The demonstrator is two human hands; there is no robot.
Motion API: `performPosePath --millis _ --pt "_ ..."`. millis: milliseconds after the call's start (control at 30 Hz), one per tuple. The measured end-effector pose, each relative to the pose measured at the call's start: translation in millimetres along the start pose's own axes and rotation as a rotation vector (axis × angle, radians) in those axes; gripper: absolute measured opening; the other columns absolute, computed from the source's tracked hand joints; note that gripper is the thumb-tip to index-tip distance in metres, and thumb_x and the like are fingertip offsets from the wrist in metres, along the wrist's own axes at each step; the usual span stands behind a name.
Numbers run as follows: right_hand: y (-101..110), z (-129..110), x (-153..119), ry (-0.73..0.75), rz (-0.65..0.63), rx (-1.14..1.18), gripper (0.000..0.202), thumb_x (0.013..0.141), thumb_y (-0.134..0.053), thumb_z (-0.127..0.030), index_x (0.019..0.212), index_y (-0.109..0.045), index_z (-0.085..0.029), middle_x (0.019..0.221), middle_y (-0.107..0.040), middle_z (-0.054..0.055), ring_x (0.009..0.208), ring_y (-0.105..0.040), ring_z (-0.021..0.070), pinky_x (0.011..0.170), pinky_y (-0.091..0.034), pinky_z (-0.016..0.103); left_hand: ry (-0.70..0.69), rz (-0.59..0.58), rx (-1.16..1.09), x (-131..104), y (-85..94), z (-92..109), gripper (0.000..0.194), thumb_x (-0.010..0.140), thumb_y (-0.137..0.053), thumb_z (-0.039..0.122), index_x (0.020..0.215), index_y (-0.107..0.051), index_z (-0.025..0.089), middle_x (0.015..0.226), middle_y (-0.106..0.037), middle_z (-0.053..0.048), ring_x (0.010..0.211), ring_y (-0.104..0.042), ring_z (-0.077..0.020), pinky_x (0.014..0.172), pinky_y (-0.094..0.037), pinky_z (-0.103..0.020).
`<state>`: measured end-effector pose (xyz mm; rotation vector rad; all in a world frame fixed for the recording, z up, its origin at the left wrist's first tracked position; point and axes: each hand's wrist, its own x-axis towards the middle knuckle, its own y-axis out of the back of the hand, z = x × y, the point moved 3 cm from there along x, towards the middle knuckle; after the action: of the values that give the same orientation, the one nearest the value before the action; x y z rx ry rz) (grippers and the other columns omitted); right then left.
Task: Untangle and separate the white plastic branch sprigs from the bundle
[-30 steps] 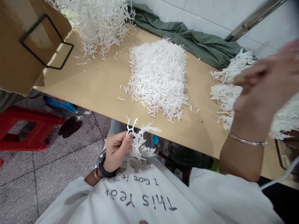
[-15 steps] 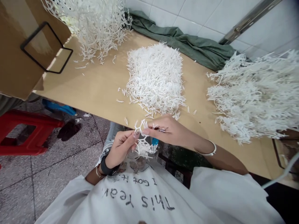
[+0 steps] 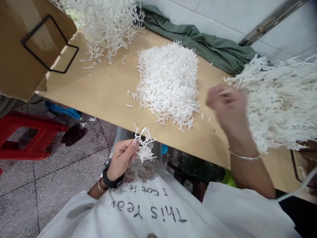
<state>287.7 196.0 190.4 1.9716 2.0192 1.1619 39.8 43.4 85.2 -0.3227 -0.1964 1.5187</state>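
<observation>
My left hand (image 3: pixel 123 156) is at the table's front edge, above my lap. Its thumb and fingers pinch a bunch of white branched plastic sprigs (image 3: pixel 145 147), whose forked tips stick out to the right. Smeared by motion, my right hand (image 3: pixel 229 104) is raised over the table between the middle pile and the right heap. Its fingers look curled, with a few thin white pieces (image 3: pixel 225 92) showing at them. The middle pile of small white sprigs (image 3: pixel 168 82) lies on the table (image 3: pixel 106 92) in a rough square.
A heap of longer white branched strands (image 3: pixel 284 102) fills the right side, another (image 3: pixel 109 29) the back left. A cardboard box (image 3: pixel 29 43) with a black wire frame (image 3: pixel 51 67) stands left. Green cloth (image 3: pixel 198 41) lies along the tiled wall. A red stool (image 3: pixel 27 135) is on the floor.
My right hand has left the bunch and swung to the right, up over the table. My left hand keeps its hold on the sprigs, a little further left.
</observation>
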Motion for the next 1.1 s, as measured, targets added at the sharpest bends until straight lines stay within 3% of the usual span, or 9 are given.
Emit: performPosePath --millis 67,167,300,433,633,800,867,1000,1100 --pt "-32 1 -12 0.068 -0.216 -0.225 0.021 0.081 -0.062 -0.041 0.083 -0.055 -0.021 0.079 -0.056 0.005 0.073 -0.051 0.0196 0.068 -0.040 0.036 0.006 -0.037 -0.023 7 -8.1 2 0.050 0.088 -0.052 0.045 0.050 -0.038 0.016 0.044 -0.030 0.005 0.040 -0.020 -0.0046 0.039 -0.014 -0.022" --pt "-57 -18 -29 0.208 -0.184 -0.261 0.025 0.086 -0.054 -0.043 0.095 -0.054 -0.019 0.097 -0.059 0.010 0.091 -0.053 0.0230 0.084 -0.039 0.041 0.055 -0.076 -0.027 15 -18.2 4 0.051 0.088 -0.052 0.048 0.051 -0.038 0.016 0.045 -0.030 0.005 0.040 -0.019 -0.0046 0.040 -0.014 -0.023" --pt "-67 -52 -47 0.240 -0.534 0.098 0.034 0.090 -0.045 -0.051 0.085 -0.055 -0.018 0.076 -0.058 0.002 0.070 -0.052 0.0136 0.070 -0.041 0.030 0.087 -0.129 -0.030 20 -22.4 4 0.051 0.088 -0.052 0.049 0.051 -0.039 0.016 0.044 -0.028 0.006 0.040 -0.016 -0.0043 0.039 -0.012 -0.023" --pt "-74 -63 -60 0.075 -0.813 0.210 0.046 0.091 -0.048 -0.045 0.056 -0.039 -0.018 0.053 -0.030 -0.005 0.050 -0.031 0.0066 0.049 -0.026 0.023 0.051 -0.182 0.016 20 -24.6 5 0.050 0.089 -0.051 0.046 0.051 -0.042 0.015 0.044 -0.031 0.005 0.040 -0.018 -0.0041 0.039 -0.015 -0.022" --pt "-58 -67 -45 -0.031 -0.517 0.259 0.051 0.089 -0.054 -0.041 0.047 -0.036 -0.017 0.045 -0.029 -0.005 0.043 -0.024 0.0048 0.043 -0.019 0.025 -0.034 -0.151 0.036 14 -28.3 8 0.051 0.090 -0.050 0.043 0.048 -0.041 0.015 0.043 -0.032 0.004 0.040 -0.019 -0.0047 0.038 -0.015 -0.023" --pt "10 -47 3 0.194 0.481 0.237 0.043 0.088 -0.055 -0.038 0.050 -0.042 -0.020 0.049 -0.036 -0.003 0.041 -0.036 0.0075 0.046 -0.025 0.027 -0.011 -0.022 -0.051 8 -19.5 8 0.052 0.088 -0.054 0.042 0.048 -0.034 0.016 0.040 -0.025 0.006 0.036 -0.016 -0.0033 0.035 -0.012 -0.022" --pt "15 -33 17 0.215 0.409 0.127 0.033 0.090 -0.050 -0.040 0.064 -0.048 -0.021 0.056 -0.040 -0.002 0.045 -0.036 0.0084 0.047 -0.029 0.027 0.027 0.004 -0.093 9 -18.5 8 0.051 0.088 -0.054 0.044 0.049 -0.038 0.016 0.040 -0.028 0.006 0.035 -0.017 -0.0030 0.034 -0.011 -0.022" --pt "-17 -6 18 0.115 -0.047 -0.345 0.021 0.089 -0.049 -0.040 0.093 -0.050 -0.020 0.077 -0.052 0.005 0.066 -0.049 0.0170 0.065 -0.043 0.037 0.031 -0.036 -0.129 13 -24.0 8 0.049 0.089 -0.051 0.046 0.052 -0.047 0.015 0.037 -0.029 0.007 0.032 -0.017 -0.0027 0.034 -0.010 -0.021" --pt "-33 -9 -4 0.156 -0.001 -0.549 0.025 0.087 -0.050 -0.041 0.100 -0.052 -0.019 0.104 -0.056 0.015 0.101 -0.051 0.0298 0.087 -0.039 0.052 -0.012 -0.046 -0.131 15 -25.8 7 0.047 0.090 -0.050 0.046 0.055 -0.052 0.014 0.036 -0.029 0.007 0.031 -0.015 -0.0024 0.033 -0.010 -0.020"
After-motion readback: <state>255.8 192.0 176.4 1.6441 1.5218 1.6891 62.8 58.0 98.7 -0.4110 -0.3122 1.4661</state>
